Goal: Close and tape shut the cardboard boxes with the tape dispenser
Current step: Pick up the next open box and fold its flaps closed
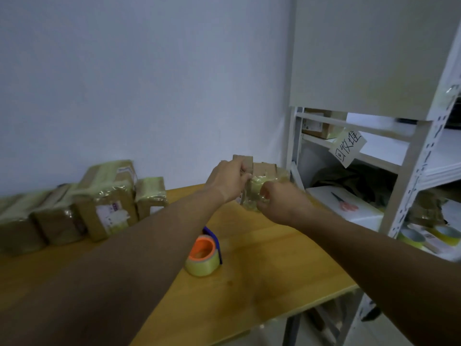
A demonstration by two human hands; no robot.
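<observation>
- Dim, flat indoor light with a bluish cast on the wall [124, 83].
- Soft, faint shadows on the table [262, 258].
- Motion blur smears both hands and the boxes [74, 208].
- Wide-angle bending tilts the shelf [419, 171].

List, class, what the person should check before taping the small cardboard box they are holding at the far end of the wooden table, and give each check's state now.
1. Small brown cardboard box held by both hands: ok, left hand grips its flap, right hand holds the front.
2. Top flaps folded shut: not ok, they stand up.
3. Orange-cored tape dispenser with yellowish tape within reach: ok, on the wooden table between the arms.
4. A hand free for it: not ok.
5. Taped brown boxes out of the way: ok, at left.
6. Tape end free: cannot tell.
</observation>
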